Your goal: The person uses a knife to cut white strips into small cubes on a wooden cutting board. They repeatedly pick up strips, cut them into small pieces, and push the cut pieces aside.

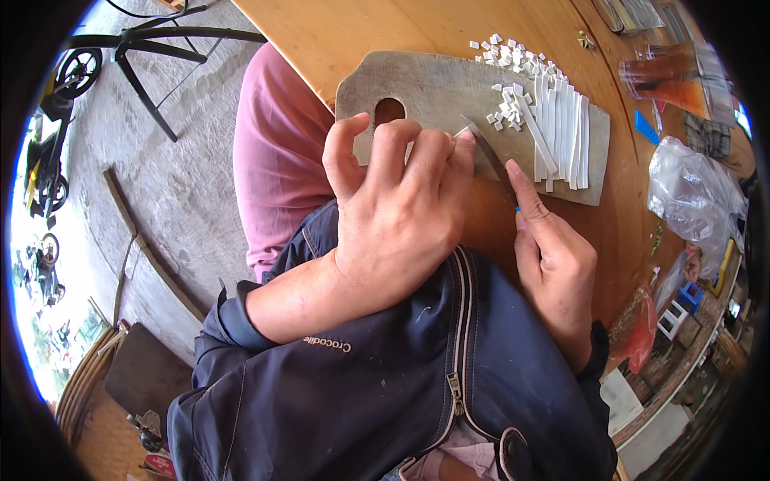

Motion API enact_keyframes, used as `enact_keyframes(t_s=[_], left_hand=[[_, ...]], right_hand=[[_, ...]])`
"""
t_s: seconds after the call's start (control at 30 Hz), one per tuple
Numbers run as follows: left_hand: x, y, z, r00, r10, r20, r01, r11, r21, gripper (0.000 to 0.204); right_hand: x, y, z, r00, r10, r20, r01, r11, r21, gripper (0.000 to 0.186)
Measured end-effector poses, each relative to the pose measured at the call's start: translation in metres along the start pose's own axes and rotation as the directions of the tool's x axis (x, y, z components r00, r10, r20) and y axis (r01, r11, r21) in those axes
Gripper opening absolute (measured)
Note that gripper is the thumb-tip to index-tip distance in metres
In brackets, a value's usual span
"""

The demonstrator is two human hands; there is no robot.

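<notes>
Our jacket (321,393) lay nearest, its lower part cut off by the frame. Our left hand (401,212) arched over the board (457,84) with its fingers bent, hiding what lay beneath; a white tip showed by the forefinger, but we could not tell whether the fingers gripped it. They also covered the lower edge of the board's hole (390,111). Our right hand (557,248) gripped the knife (488,149), only a speck of blue handle visible. White strips (568,132) lay side by side on the board's right end, 1 slanting across, with white bits (513,54) beside them and on the table (361,22). Farther right, a cup (666,78) held brown liquid, and we could not make out what the clear bag (694,188) contained. Motorbikes (50,180) at far left blurred into glare.
</notes>
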State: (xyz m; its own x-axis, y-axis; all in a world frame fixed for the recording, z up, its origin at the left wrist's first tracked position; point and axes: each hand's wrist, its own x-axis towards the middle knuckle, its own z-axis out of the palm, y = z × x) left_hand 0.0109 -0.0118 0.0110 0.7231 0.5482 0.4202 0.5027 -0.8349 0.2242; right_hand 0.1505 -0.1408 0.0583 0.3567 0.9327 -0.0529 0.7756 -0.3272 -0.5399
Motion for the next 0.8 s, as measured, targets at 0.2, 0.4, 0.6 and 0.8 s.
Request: enact_keyframes(t_s=[0.2, 0.4, 0.6, 0.8], left_hand=[[0.006, -0.001, 0.002, 1.0, 0.018, 0.013, -0.018, 1.0, 0.015, 0.035], [0.001, 0.0, -0.002, 0.999, 0.016, 0.052, -0.017, 0.999, 0.033, 0.038], [-0.003, 0.001, 0.0, 1.0, -0.008, 0.029, 0.007, 0.999, 0.036, 0.043], [-0.003, -0.002, 0.0, 1.0, 0.003, 0.027, -0.004, 0.999, 0.041, 0.044]], right_hand=[[0.002, 0.0, 0.007, 0.999, -0.029, -0.044, 0.027, 0.999, -0.029, 0.077], [0.006, 0.005, 0.007, 0.998, -0.01, -0.057, 0.009, 1.0, -0.021, 0.069], [0.006, 0.002, -0.004, 0.999, 0.042, -0.031, -0.04, 0.997, 0.068, 0.057], [0.005, 0.001, 0.0, 1.0, -0.008, 0.021, 0.007, 0.999, 0.047, 0.065]])
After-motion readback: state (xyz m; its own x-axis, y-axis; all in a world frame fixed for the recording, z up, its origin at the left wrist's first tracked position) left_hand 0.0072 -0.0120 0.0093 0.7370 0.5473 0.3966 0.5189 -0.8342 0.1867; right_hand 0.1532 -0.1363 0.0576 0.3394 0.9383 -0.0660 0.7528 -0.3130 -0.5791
